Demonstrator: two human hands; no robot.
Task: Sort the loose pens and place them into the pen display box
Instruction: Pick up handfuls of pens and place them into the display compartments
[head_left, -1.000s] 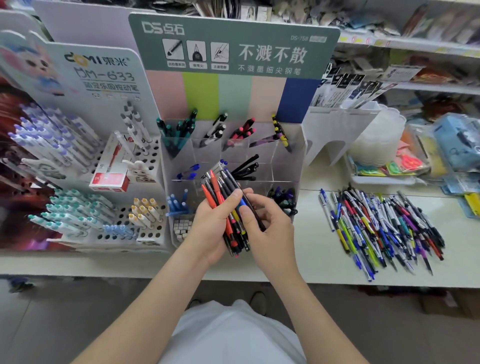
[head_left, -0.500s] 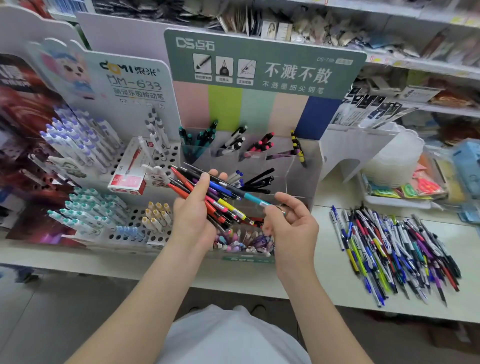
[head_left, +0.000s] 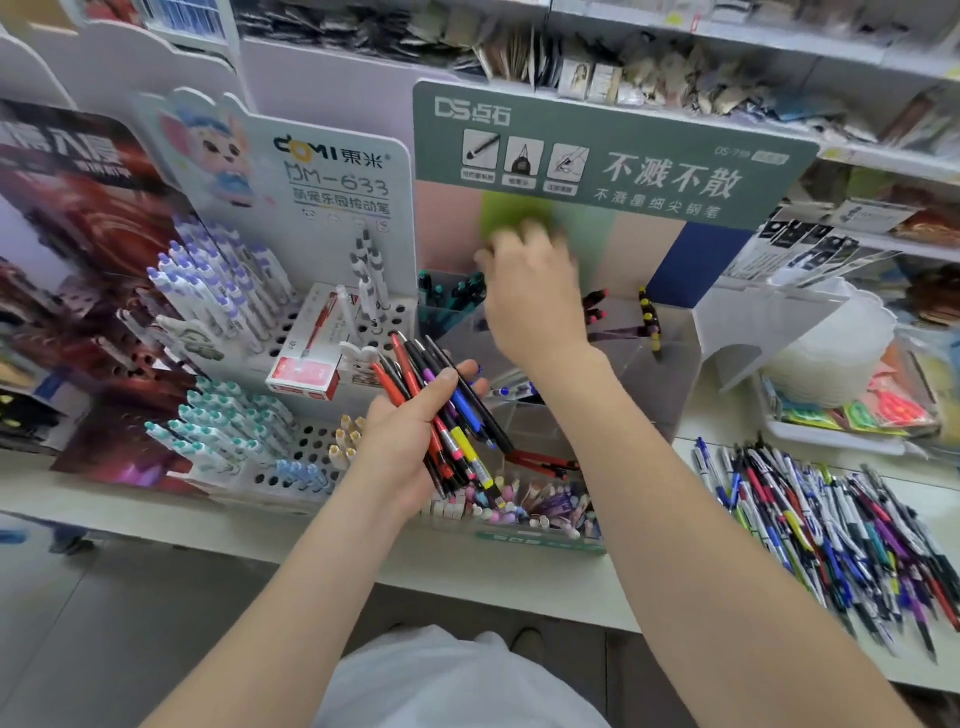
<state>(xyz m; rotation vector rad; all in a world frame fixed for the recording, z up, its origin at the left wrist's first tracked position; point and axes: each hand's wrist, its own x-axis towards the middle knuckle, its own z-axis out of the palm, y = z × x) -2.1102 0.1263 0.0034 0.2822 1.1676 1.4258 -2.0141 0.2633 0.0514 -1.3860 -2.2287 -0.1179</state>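
Note:
My left hand grips a fanned bundle of pens, red, black, blue, purple and yellow, in front of the clear pen display box. Up at the box's back row, my right hand reaches over the compartment of dark green pens. That hand is motion-blurred with its back toward me, and its fingertips are hidden, so I cannot tell whether it holds a pen. Other compartments hold pink-capped pens and yellow-dotted pens. A big pile of loose pens lies on the counter at right.
A white rack of capped pens with a red pen carton stands at left. A low tray of small erasers sits before the box. Clear tubs and packets crowd the right; shelves rise behind the green header card.
My right hand pulled a teal pen out of the bundle, then rose up and left to the box's back row. The left hand kept the bundle and dropped a little.

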